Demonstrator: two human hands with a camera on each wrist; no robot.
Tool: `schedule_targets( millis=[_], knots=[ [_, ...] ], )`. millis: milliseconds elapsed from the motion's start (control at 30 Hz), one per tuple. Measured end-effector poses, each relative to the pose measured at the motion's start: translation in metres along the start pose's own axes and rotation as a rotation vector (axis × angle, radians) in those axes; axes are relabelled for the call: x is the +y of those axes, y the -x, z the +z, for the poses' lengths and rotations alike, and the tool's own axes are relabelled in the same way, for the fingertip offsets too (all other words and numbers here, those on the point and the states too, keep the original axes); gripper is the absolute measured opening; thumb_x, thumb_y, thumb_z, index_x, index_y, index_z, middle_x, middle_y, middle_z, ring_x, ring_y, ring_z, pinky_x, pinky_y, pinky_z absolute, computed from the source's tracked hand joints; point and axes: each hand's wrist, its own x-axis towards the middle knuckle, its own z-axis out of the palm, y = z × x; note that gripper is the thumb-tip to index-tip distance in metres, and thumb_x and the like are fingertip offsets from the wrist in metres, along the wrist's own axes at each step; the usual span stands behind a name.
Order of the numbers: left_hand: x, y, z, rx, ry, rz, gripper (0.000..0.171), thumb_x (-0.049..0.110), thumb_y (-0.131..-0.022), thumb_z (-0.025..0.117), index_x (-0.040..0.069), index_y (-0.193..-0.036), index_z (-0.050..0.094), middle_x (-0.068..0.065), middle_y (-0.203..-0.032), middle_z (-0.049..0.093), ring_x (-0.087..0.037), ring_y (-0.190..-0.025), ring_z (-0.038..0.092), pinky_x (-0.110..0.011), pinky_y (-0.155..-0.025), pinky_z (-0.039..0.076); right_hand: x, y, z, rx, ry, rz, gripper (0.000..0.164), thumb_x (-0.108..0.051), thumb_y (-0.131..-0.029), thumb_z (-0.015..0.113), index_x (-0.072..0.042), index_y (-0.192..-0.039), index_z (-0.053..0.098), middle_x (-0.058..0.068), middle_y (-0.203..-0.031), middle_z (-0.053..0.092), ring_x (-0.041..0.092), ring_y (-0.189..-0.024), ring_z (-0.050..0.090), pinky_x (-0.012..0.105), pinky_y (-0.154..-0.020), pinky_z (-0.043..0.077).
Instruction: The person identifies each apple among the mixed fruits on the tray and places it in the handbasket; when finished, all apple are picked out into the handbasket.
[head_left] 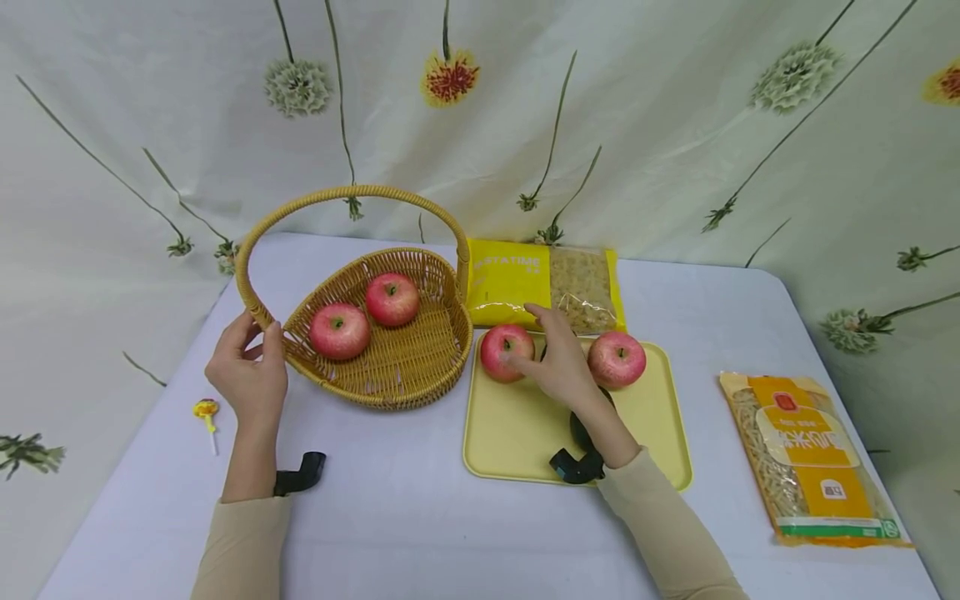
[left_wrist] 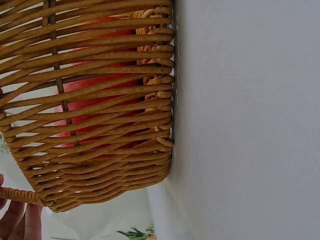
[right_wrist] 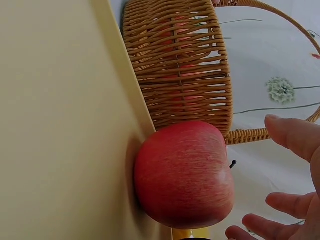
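Note:
My left hand (head_left: pixel 251 367) grips the lower left end of the handle of a wicker basket (head_left: pixel 390 392). Two red apples lie in the basket, one apple (head_left: pixel 340 331) near the left wall and another apple (head_left: pixel 393 299) behind it. Over the yellow tray (head_left: pixel 517 442), my right hand (head_left: pixel 558 358) is spread with its fingers apart, just above and beside an apple (right_wrist: pixel 185 175) at the tray's back left corner. Another apple (head_left: pixel 617 360) sits to the right of that hand. A dark rounded thing (head_left: pixel 582 432) on the tray is partly hidden under my right forearm.
A yellow pasta bag (head_left: pixel 506 283) lies behind the tray. Farther right is an orange and clear food packet (head_left: pixel 813 458). A lollipop (head_left: pixel 206 414) lies left of my left arm. A patterned cloth (head_left: pixel 637 125) hangs behind the table.

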Motion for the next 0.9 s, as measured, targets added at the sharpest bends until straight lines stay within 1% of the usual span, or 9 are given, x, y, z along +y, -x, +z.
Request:
schedule_targets(
  millis=[100, 233, 300, 433, 633, 800, 900],
  knots=[
    [0.000, 0.000, 0.000, 0.000, 0.005, 0.001, 0.028, 0.018, -0.091, 0.064, 0.009, -0.117, 0.072, -0.011, -0.111, 0.073, 0.012, -0.092, 0.060, -0.006, -0.076, 0.050, 0.002, 0.000, 0.003, -0.010, 0.019, -0.004, 0.076, -0.022, -0.081, 0.078, -0.005, -0.145, 0.041, 0.022, -0.137, 0.048, 0.036, -0.122, 0.047, 0.052, -0.099, 0.045],
    [0.001, 0.000, -0.001, 0.001, 0.008, -0.006, 0.028, 0.017, -0.091, 0.065, 0.009, -0.117, 0.072, -0.010, -0.111, 0.073, 0.013, -0.091, 0.059, -0.006, -0.077, 0.050, 0.003, -0.001, 0.006, -0.023, 0.046, -0.005, 0.076, -0.023, -0.081, 0.079, -0.004, -0.145, 0.042, 0.019, -0.144, 0.045, 0.035, -0.131, 0.044, 0.052, -0.110, 0.038],
    [0.002, 0.001, -0.001, -0.001, 0.008, -0.010, 0.028, 0.017, -0.091, 0.066, 0.010, -0.117, 0.073, -0.010, -0.111, 0.073, 0.013, -0.091, 0.059, -0.006, -0.076, 0.050, 0.004, -0.001, 0.008, -0.024, 0.061, -0.011, 0.077, -0.024, -0.080, 0.080, -0.003, -0.144, 0.042, 0.018, -0.145, 0.044, 0.035, -0.133, 0.042, 0.053, -0.112, 0.035],
    [0.003, 0.001, -0.001, -0.003, 0.002, -0.021, 0.028, 0.018, -0.091, 0.067, 0.012, -0.117, 0.073, -0.008, -0.112, 0.073, 0.011, -0.092, 0.060, -0.005, -0.075, 0.049, 0.005, -0.001, 0.010, -0.029, 0.092, -0.020, 0.079, -0.027, -0.079, 0.081, -0.002, -0.144, 0.043, 0.019, -0.144, 0.046, 0.035, -0.134, 0.040, 0.055, -0.114, 0.031],
    [0.001, 0.001, -0.001, -0.008, -0.016, -0.016, 0.029, 0.019, -0.092, 0.065, 0.011, -0.119, 0.072, -0.008, -0.113, 0.073, 0.013, -0.092, 0.059, -0.005, -0.075, 0.048, 0.005, 0.000, 0.012, -0.051, 0.129, -0.001, 0.081, -0.035, -0.079, 0.080, -0.006, -0.144, 0.043, 0.016, -0.144, 0.047, 0.033, -0.135, 0.040, 0.058, -0.114, 0.026],
    [0.000, 0.001, 0.000, -0.004, -0.014, -0.006, 0.029, 0.019, -0.092, 0.064, 0.010, -0.118, 0.072, -0.009, -0.112, 0.073, 0.013, -0.092, 0.060, -0.004, -0.074, 0.048, 0.006, 0.001, 0.013, -0.052, 0.143, 0.008, 0.084, -0.038, -0.076, 0.082, -0.009, -0.145, 0.043, 0.014, -0.144, 0.047, 0.032, -0.135, 0.040, 0.057, -0.112, 0.028],
    [0.000, 0.000, 0.000, -0.001, -0.004, -0.005, 0.028, 0.018, -0.092, 0.064, 0.009, -0.117, 0.072, -0.010, -0.112, 0.073, 0.013, -0.092, 0.060, -0.004, -0.075, 0.049, 0.006, 0.001, 0.014, -0.045, 0.168, -0.007, 0.086, -0.036, -0.073, 0.084, -0.009, -0.144, 0.044, 0.014, -0.143, 0.048, 0.032, -0.133, 0.042, 0.055, -0.108, 0.031]
  ],
)
